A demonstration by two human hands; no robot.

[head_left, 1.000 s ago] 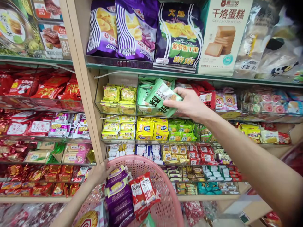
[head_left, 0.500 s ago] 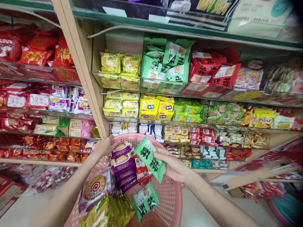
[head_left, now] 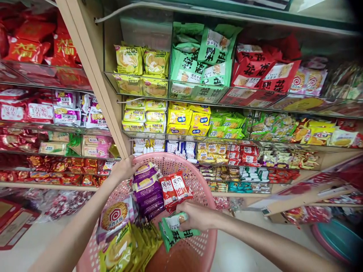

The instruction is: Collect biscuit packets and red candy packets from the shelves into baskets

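My left hand (head_left: 124, 169) is closed over the far-left rim of a pink plastic basket (head_left: 208, 189). Down inside the basket, my right hand (head_left: 195, 215) grips a green snack packet (head_left: 179, 218) from above. A second green snack packet (head_left: 168, 238) lies against it, partly covered. Around them in the basket are purple soda biscuit packs (head_left: 148, 198), red-and-white packets (head_left: 176, 189), a lilac packet with a round biscuit picture (head_left: 115, 217) and several yellow packets (head_left: 124, 249).
Clear-fronted shelves hold more green packets (head_left: 198, 56), red packets (head_left: 261, 71) and yellow packets (head_left: 129, 60). A wooden upright (head_left: 90, 75) divides the shelving. A teal basin (head_left: 337, 238) sits on the floor at right, a red carton (head_left: 14, 223) at left.
My right hand has lowered the green packet into the basket, beside the other green one, uncovering the red-and-white packets. My left hand stays on the rim. The view has tipped downward.
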